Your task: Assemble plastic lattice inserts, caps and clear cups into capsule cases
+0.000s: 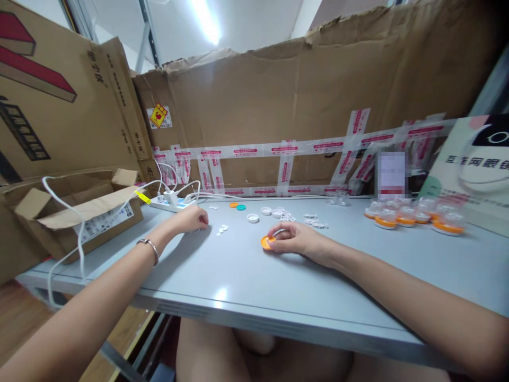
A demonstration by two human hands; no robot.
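Observation:
My right hand grips a shallow orange round cap by its edge, just above the table. My left hand is down at the tabletop with its fingers pinched together; what they hold, if anything, is hidden. Just right of that hand lie several small white discs, and a few more sit farther back. Between and beyond my hands are white round caps, an orange ring and a teal ring. Small white pieces lie in a cluster behind my right hand.
Clear-domed items with orange bases are grouped at the right of the grey table. A power strip with white cables and an opened cardboard box stand at the left. Large cardboard walls the back; a printed board leans at the right.

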